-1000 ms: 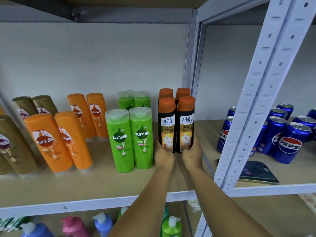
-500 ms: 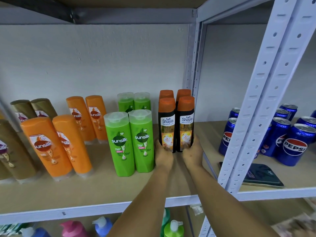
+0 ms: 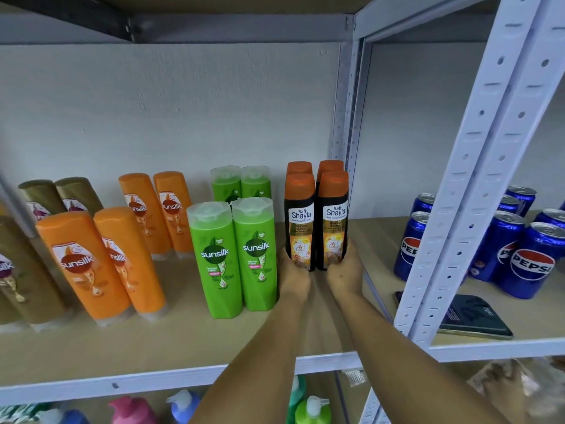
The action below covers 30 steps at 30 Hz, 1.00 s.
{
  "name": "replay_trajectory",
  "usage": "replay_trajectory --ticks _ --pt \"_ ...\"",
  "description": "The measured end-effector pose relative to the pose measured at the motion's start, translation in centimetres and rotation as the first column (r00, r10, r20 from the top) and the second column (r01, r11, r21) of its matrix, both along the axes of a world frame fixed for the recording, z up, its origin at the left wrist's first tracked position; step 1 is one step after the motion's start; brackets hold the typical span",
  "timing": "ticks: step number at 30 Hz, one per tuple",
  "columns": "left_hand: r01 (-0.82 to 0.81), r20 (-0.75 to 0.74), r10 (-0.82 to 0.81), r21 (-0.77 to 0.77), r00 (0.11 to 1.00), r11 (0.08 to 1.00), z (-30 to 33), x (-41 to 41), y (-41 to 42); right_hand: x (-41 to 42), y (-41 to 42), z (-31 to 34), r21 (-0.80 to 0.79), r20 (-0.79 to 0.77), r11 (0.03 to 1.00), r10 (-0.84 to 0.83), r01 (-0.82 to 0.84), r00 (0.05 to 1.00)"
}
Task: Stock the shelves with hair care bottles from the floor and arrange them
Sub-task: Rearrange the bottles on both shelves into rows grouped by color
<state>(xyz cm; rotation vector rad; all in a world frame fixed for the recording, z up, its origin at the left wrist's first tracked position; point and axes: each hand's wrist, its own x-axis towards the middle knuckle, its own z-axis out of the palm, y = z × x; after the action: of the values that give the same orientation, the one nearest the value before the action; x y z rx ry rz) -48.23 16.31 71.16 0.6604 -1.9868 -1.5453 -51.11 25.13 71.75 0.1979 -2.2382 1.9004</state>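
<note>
We judge the shelf (image 3: pixel 91 347) nearly stocked, as our left hand (image 3: pixel 294 275) and right hand (image 3: pixel 345 270) grip the two front Shayla bottles (image 3: pixel 316 221) at centre frame.

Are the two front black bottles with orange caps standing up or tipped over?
Standing up. Both black bottles with orange caps sit on the shelf, caps on top, labels facing out, left hand and right hand at their bases.

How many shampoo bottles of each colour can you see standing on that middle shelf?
Orange bottles: 4
Green bottles: 4
Black bottles with orange caps: 4, the front two held by the hands
Gold-brown bottles: at least 3, cut off at the left edge
Total: at least 15
</note>
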Motion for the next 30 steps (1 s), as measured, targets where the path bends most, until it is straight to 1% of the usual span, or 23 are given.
replay_trajectory --ticks 6,10,16,18,21,24,26,28,30 --pt "0.018 0.001 -0.018 0.013 1.000 1.000 -0.3 0.0 -0.1 0.2 0.2 0.0 0.017 -0.025 1.000 0.007 -0.006 1.000" --pt "0.038 -0.037 -0.038 0.000 0.999 0.999 0.0 0.9 0.3 0.3 0.3 -0.3 0.033 -0.036 0.999 0.026 -0.024 0.999" --pt "0.075 0.006 -0.075 -0.142 0.997 0.987 -1.1 3.1 1.3 1.8 0.7 -0.3 0.083 -0.042 0.996 0.040 -0.037 0.998" --pt "0.101 -0.018 -0.106 -0.184 0.994 0.978 -1.0 4.7 2.0 2.8 1.2 -0.1 0.112 -0.043 0.993 0.034 -0.029 0.998" --pt "0.143 -0.002 -0.149 -0.268 0.989 0.953 -0.6 8.3 2.7 4.8 2.1 0.1 0.162 -0.057 0.986 0.043 -0.033 0.997" --pt "0.093 -0.036 -0.111 -0.336 0.993 0.937 -0.9 11.8 1.7 7.2 2.1 0.0 0.221 -0.091 0.971 0.115 -0.092 0.989" --pt "0.046 -0.086 -0.079 -0.331 0.993 0.943 -1.0 13.8 0.1 8.7 1.5 0.2 0.239 -0.094 0.959 0.182 -0.155 0.979" --pt "-0.004 -0.120 -0.035 -0.315 0.992 0.949 -0.8 15.4 -1.7 9.9 0.6 0.8 0.229 -0.099 0.948 0.246 -0.219 0.964" --pt "-0.074 -0.155 0.026 -0.318 0.988 0.945 -0.2 16.7 -3.5 10.6 -0.6 1.2 0.183 -0.085 0.938 0.312 -0.293 0.946"
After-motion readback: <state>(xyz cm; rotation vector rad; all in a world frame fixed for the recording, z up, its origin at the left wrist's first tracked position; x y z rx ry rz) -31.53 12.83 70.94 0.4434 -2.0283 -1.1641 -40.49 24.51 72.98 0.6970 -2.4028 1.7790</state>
